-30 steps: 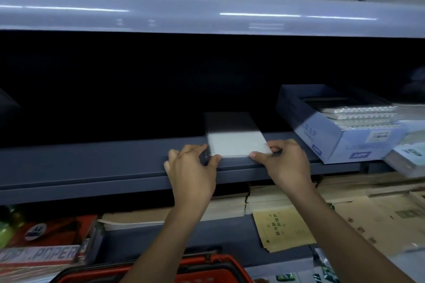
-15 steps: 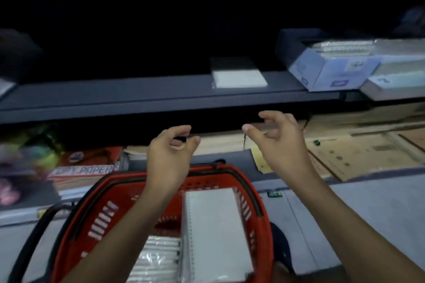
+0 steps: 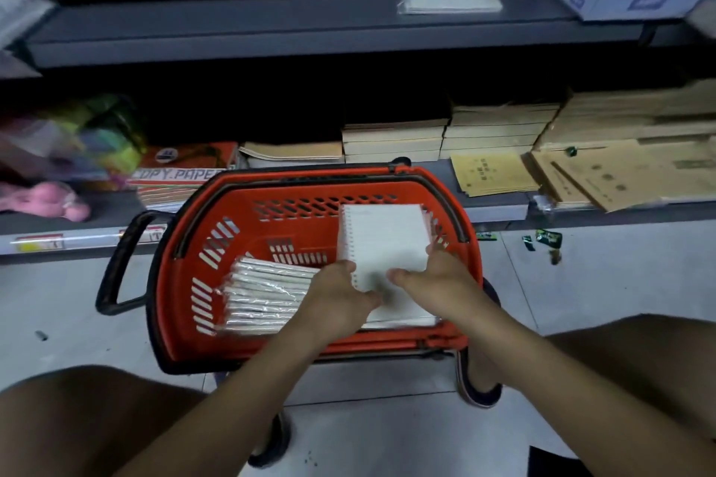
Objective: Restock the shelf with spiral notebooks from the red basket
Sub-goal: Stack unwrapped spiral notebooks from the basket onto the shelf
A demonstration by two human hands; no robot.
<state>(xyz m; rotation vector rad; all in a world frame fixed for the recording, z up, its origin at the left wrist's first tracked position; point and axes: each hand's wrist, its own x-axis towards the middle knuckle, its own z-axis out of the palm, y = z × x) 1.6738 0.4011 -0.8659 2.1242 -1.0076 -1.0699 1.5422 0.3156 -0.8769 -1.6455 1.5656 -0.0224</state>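
Two bare forearms in shot, no sleeves down to the wrists, left hand (image 3: 341, 298) and right hand (image 3: 438, 277) without gloves, rings or watch; bare knees at the lower corners, so short legwear or none showing; dark slip-on shoe (image 3: 478, 385) with a pale sole edge, second dark shoe (image 3: 271, 441) below

Single head-worn view, wide-angle, facing forward and steeply down from above a red basket (image 3: 248, 228) on the floor, close by; grey shelf (image 3: 271, 27) crosses the upper frame.
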